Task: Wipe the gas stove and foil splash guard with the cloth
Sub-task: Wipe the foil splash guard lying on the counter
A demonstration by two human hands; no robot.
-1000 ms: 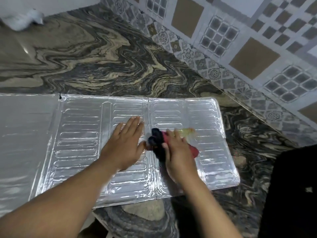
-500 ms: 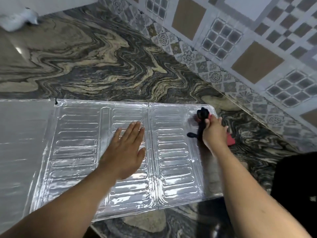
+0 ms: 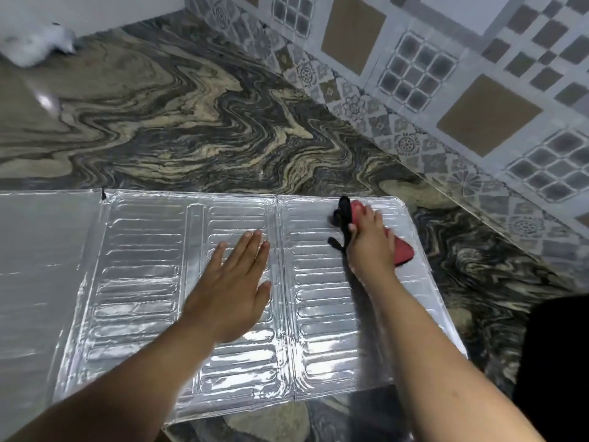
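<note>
The right hand (image 3: 369, 240) has its grip closed on the cloth (image 3: 403, 252), a red cloth with a black part that comes out at the 9 o'clock side of the fingers. The hand presses the cloth on the foil guard (image 3: 328, 320), near the guard's far right corner, at about 1 o'clock from the guard's middle. The left hand (image 3: 232, 288) is not gripping anything: it lies flat with its fingers stretched and together, palm down on the middle panel of the guard, at about 8 o'clock from the right hand and well apart from it. The guard lies flat on the table (image 3: 191, 122), which has a dark marble pattern with beige waves. The guard is silver with pressed ribs, and its panels are unfolded side by side from 9 o'clock to 3 o'clock. Behind the table, from 12 o'clock to 3 o'clock, the wall (image 3: 478, 74) has patterned tiles in grey, white and brown. At 10 o'clock, at the far corner of the table, there is a blurred white thing (image 3: 35, 46); I cannot tell what it is. At 4 o'clock a black shape (image 3: 557, 362) covers the edge of the view.
</note>
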